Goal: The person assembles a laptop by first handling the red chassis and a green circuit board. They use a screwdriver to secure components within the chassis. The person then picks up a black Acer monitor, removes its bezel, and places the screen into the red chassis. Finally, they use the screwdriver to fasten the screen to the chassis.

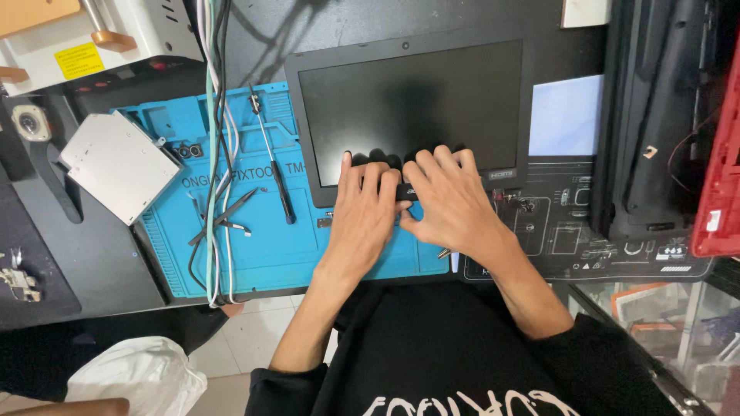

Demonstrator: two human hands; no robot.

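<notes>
A black laptop screen panel [410, 108] is laid flat on the bench, its lower edge overlapping the blue silicone work mat [254, 239], and its bottom bezel [406, 192] is being worked at the middle. The left hand [364, 212] is pressed flat on that bezel, fingers spread forward onto the dark glass; the right hand [447, 200] is laid beside it, touching it, with the thumb tucked under the edge and the fingers curled over the top, so the strip is pinched rather than gripped whole. From this hold, a judgement can be made that the thin bezel could be snapped or its clips broken if it is levered too sharply at one spot, and the glass could be cracked by the downward pressure of the fingertips. A small screw [444, 253] lying just beside the right wrist could be swept off the mat by a forearm. A screwdriver [271, 158], tweezers [223, 216] and hanging cables [216, 115] are kept well apart to the left, near a silver drive [119, 166].
</notes>
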